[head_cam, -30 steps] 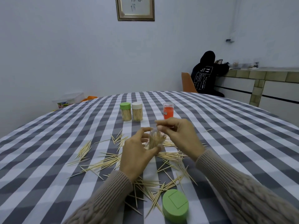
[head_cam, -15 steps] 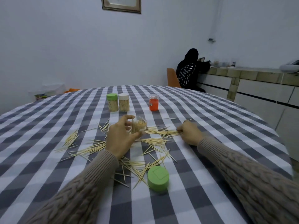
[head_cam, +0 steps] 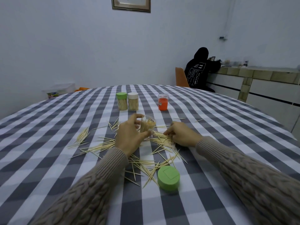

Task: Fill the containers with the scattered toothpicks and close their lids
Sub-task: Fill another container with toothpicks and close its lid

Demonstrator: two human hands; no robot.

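Observation:
My left hand (head_cam: 129, 137) grips a clear open container (head_cam: 146, 126), upright and partly filled with toothpicks. My right hand (head_cam: 181, 135) rests on the cloth just right of it, fingertips pinching at a pile of scattered toothpicks (head_cam: 160, 138). More toothpicks (head_cam: 97, 146) lie spread around both hands and toward me. A loose green lid (head_cam: 168, 178) sits on the cloth near my right forearm. At the back stand a green-lidded container (head_cam: 121, 101) and a white-lidded container (head_cam: 133, 101), both closed and full, and an orange container (head_cam: 162, 102) to their right.
The round table carries a grey and white checked cloth (head_cam: 48, 159). A person in a black hoodie (head_cam: 199, 70) sits on an orange chair (head_cam: 181, 77) beyond the table, by a tiled counter (head_cam: 259, 75). A clear plastic box (head_cam: 60, 90) sits far left.
My right hand left the container's mouth, dropped to the cloth and now pinches at the toothpick pile. My left hand lowered the container slightly. The camera view shifted.

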